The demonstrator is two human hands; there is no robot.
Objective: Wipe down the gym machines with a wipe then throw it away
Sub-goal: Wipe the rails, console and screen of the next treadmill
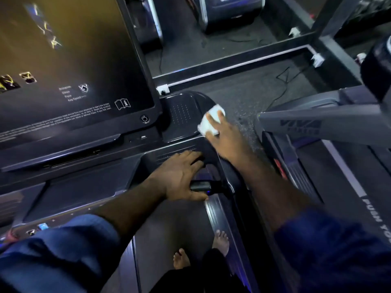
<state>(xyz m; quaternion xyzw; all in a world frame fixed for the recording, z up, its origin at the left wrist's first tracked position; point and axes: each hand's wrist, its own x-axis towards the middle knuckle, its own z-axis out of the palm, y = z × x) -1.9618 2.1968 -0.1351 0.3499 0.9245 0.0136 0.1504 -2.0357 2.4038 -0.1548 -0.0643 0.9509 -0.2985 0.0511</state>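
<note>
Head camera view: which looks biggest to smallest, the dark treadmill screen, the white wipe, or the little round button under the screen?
1. Dark glossy treadmill screen, by far the largest.
2. Crumpled white wipe, partly covered by the right hand.
3. Small round black button, smallest.

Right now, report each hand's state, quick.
Left hand: open, fingers resting flat on the treadmill console.
Right hand: grips the white wipe, pressing it on the console's side tray.
</note>
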